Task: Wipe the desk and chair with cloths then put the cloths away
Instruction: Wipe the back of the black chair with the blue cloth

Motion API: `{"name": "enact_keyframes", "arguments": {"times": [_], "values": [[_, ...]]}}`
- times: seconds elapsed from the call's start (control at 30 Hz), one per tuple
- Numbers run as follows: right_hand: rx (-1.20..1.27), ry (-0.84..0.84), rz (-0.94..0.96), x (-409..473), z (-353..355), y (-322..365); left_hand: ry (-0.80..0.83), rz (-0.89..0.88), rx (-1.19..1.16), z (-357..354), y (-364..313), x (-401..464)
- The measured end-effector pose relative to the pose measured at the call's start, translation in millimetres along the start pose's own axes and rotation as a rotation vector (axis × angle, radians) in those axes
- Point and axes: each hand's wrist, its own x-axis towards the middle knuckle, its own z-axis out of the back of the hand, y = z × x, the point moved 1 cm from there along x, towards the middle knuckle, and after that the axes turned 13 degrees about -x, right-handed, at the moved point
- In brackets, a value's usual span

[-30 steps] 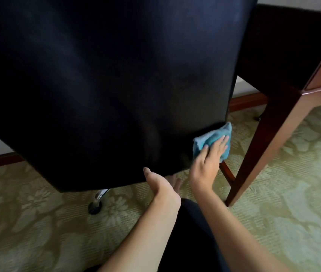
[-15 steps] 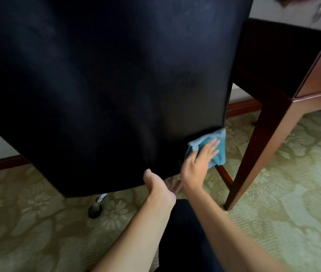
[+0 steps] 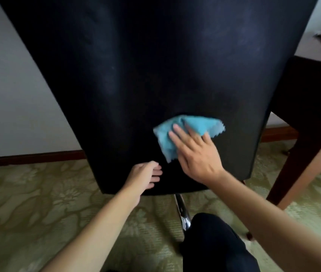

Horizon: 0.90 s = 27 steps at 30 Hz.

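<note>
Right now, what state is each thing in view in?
blue cloth: crumpled, pressed flat against the chair back
right hand: fingers straight, pressing the cloth
left hand: relaxed, resting on the chair back's lower edge
chair back: upright, faint pale marks showing
desk: standing right of the chair, untouched

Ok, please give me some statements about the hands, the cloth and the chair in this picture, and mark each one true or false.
1. The right hand presses a blue cloth flat against the black chair back. True.
2. The cloth lies on the carpet. False: it is on the chair back.
3. The left hand holds a second cloth. False: it holds nothing and touches the chair back's lower edge.
4. A wooden desk leg stands right of the chair. True.
</note>
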Motion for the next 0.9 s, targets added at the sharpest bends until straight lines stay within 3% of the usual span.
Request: {"name": "enact_keyframes", "arguments": {"times": [0.17, 0.23, 0.3, 0.37, 0.47, 0.53, 0.73, 0.83, 0.9], "values": [[-0.066, -0.258, -0.163, 121.6, 38.6, -12.4, -0.114, -0.469, 0.107, 13.2, -55.1, -9.3], [-0.069, -0.241, -0.144, 117.2, 32.0, 5.7, -0.219, -0.634, 0.191, 23.1, -70.1, -14.5], [-0.066, -0.126, 0.011, 80.5, 14.3, 33.7, -0.349, -0.765, 0.302, 33.4, -76.9, -19.6], [-0.067, 0.026, 0.148, 35.4, -2.8, 58.2, -0.393, -0.800, 0.428, 41.2, -71.5, -20.9], [-0.037, 0.122, 0.169, 26.5, -6.6, 67.8, -0.407, -0.844, 0.533, 57.7, -64.1, -22.3], [-0.045, 0.071, 0.143, 61.0, 6.6, 62.6, -0.433, -0.917, 0.538, 64.5, -70.9, -22.9], [-0.125, -0.303, -0.035, 244.3, 96.9, 22.1, -0.443, -1.163, 0.336, 75.9, -141.0, -43.1], [-0.177, -0.352, -0.009, 268.4, 102.6, 25.2, -0.536, -1.359, 0.285, 83.8, -175.1, -55.8], [-0.163, -0.264, 0.067, 238.1, 80.0, 44.6, -0.596, -1.423, 0.329, 86.1, -183.8, -57.2]]}}
